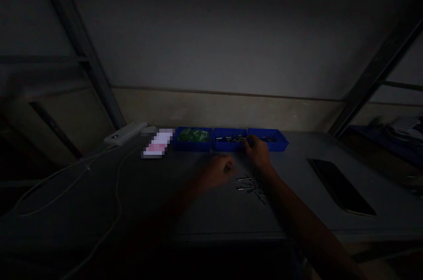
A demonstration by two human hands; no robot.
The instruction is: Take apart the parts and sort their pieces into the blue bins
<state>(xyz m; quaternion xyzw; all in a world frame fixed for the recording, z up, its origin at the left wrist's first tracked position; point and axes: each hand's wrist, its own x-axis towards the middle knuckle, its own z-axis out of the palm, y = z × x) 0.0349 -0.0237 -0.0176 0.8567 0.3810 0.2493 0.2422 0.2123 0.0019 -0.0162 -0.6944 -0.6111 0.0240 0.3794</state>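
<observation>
My right hand (258, 151) reaches to the front of the middle blue bin (228, 148), its fingers pinched together over the small dark and silvery pieces (235, 139) inside. Whatever is between those fingertips is too small and dark to name. My left hand (220, 170), a little blurred, hovers above the table to the left with its fingers curled closed; their contents are hidden. Between my forearms lies a loose pile of thin metal, pen-like rods (254, 187). Another blue bin (280, 144) on the right also holds small dark pieces.
Green packets (194, 135) fill the left blue bin (192, 147). A lit phone-like screen (158, 144), a white device (125, 133) and trailing cables (118, 187) lie on the left. On the right of the dim table (198, 222) is a dark, flat phone-like slab (342, 186). Metal posts (370, 68) flank the wall.
</observation>
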